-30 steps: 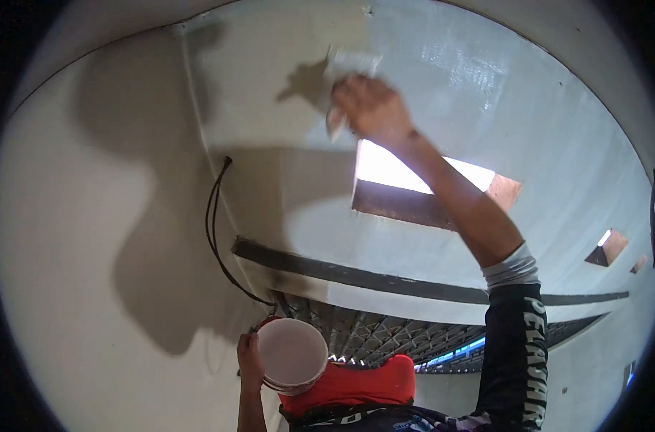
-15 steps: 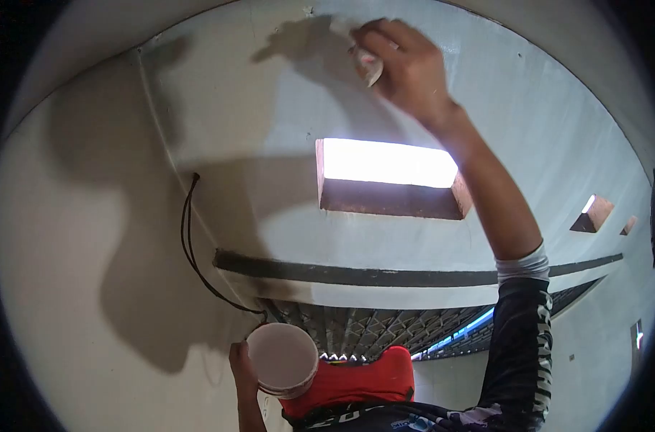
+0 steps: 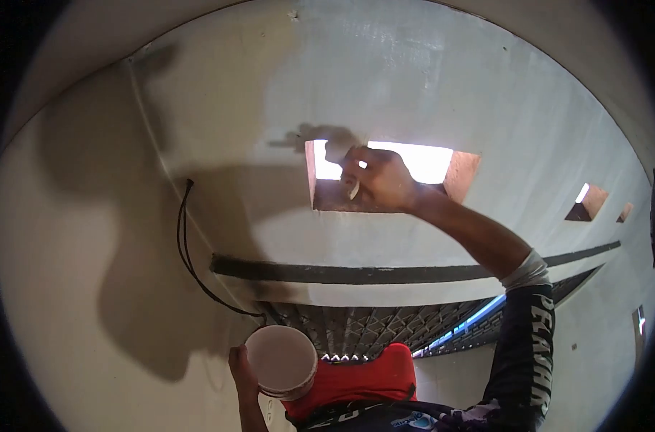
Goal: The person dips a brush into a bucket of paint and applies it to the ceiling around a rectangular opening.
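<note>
My left hand (image 3: 244,371) grips the side of a small round bucket (image 3: 314,369) at the bottom of the view. The bucket's mouth faces up and its inside looks whitish. My right hand (image 3: 380,180) is raised in front of a wall opening (image 3: 465,176), its fingers closed round what looks like a paintbrush (image 3: 354,190). A pale tip shows below my fingers and a blurred whitish part above them, against the bright light; the rest is hidden. Around the opening, the wall (image 3: 385,93) is pale grey, with shiny streaks above it.
Looped black cable (image 3: 185,248) hangs from the left wall. A dark ledge (image 3: 342,273) crosses below the opening, with a metal lattice (image 3: 378,324) beneath it. Red cloth (image 3: 370,374) shows beside the bucket. Smaller openings (image 3: 586,201) lie to the right.
My right hand has come down from high on the wall to the front of the opening, still holding the brush. The left hand and bucket have barely moved.
</note>
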